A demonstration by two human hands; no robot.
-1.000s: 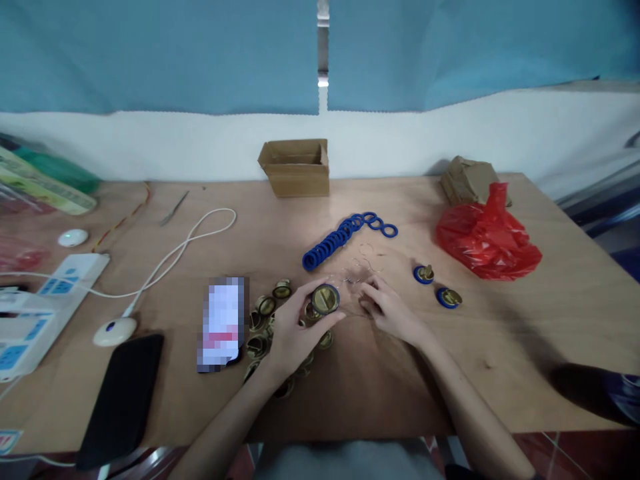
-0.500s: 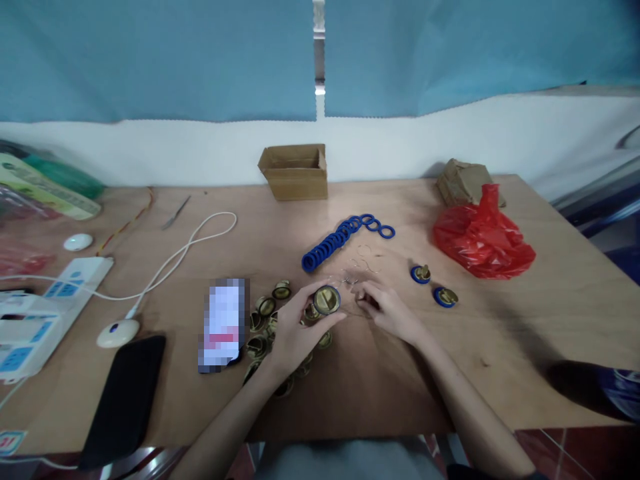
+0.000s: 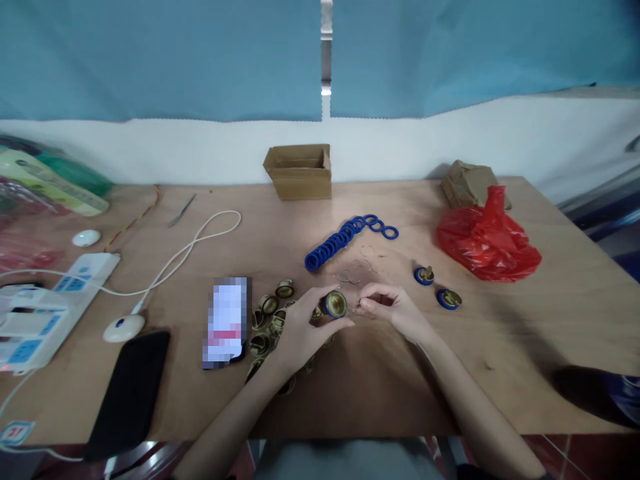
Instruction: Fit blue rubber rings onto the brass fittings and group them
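My left hand (image 3: 299,328) grips a round brass fitting with a blue ring (image 3: 335,304) between thumb and fingers, just above the wooden table (image 3: 380,373). A pile of several loose brass fittings (image 3: 270,320) lies under and left of that hand. Close to the fitting's right side, my right hand (image 3: 393,310) is closed in a pinch on something thin that I cannot make out. Thin wire clips (image 3: 357,272) lie just beyond both hands. A row of blue rubber rings (image 3: 340,240) stretches further back. Two finished fittings with blue rings (image 3: 424,275) (image 3: 449,299) sit to the right.
A small open cardboard box (image 3: 299,172) stands at the back wall. A red plastic bag (image 3: 487,240) and brown packet lie back right. At left are two phones (image 3: 131,393) (image 3: 226,323), a white power strip (image 3: 45,310), cable and round switch (image 3: 123,328).
My left hand has tilted the brass fitting so its side faces me. My right hand has lifted off the table and come up beside the fitting in a pinch.
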